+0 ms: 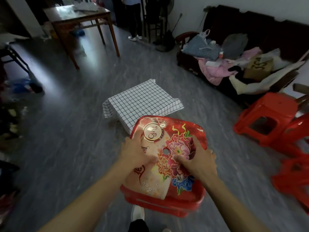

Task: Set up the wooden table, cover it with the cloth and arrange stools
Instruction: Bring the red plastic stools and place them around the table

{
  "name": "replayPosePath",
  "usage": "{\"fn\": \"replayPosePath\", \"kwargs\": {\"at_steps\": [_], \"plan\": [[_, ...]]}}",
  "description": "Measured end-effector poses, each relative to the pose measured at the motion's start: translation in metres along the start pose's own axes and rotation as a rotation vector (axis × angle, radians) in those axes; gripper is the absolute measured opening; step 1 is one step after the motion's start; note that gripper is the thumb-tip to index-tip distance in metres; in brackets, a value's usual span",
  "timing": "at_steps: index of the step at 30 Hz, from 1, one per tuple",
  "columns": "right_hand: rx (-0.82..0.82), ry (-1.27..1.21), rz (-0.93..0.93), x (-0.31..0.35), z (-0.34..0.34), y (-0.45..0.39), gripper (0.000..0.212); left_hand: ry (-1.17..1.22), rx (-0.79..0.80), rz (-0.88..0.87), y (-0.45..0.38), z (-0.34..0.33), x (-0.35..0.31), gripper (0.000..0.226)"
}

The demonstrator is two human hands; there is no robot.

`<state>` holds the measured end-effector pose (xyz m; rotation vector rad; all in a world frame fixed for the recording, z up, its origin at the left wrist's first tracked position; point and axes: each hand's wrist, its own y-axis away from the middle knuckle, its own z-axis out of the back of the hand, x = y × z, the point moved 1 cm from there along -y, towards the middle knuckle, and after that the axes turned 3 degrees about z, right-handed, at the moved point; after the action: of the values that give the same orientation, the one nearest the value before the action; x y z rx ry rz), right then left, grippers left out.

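Observation:
A low table draped in a white cloth with a black grid [143, 99] stands in the middle of the grey floor. In front of it, close to me, I hold a red plastic stool [180, 131] with a flower-printed seat. My left hand [135, 153] grips its left edge, thumb on the seat. My right hand [199, 159] grips the right side, thumb near the seat's centre hole. The stool's near edge overlaps the covered table's near corner in the view. More red stools [267, 121] lie tipped on the floor at the right.
A tall dark wooden table [80, 15] stands at the back left. A dark sofa piled with clothes and bags [234, 64] runs along the right wall. A person's legs [135, 22] show at the back. Clutter lines the left edge. My shoe [138, 213] is below the stool.

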<state>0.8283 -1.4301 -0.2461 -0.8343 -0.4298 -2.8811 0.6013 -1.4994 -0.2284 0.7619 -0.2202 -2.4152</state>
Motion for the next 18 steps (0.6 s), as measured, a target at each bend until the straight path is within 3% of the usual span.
{"fn": "replayPosePath", "kwargs": {"at_steps": [8, 14, 18], "plan": [[-0.011, 0.045, -0.109, 0.012, -0.001, -0.127, 0.117, -0.02, 0.069, -0.064, -0.147, -0.024, -0.033, 0.138], [-0.043, 0.066, -0.221, 0.029, -0.005, -0.23, 0.128, -0.004, 0.153, -0.076, -0.258, -0.031, -0.06, 0.133], [-0.017, 0.049, -0.295, 0.029, -0.013, -0.275, 0.124, 0.02, 0.166, -0.09, -0.306, -0.041, -0.074, 0.127]]}}
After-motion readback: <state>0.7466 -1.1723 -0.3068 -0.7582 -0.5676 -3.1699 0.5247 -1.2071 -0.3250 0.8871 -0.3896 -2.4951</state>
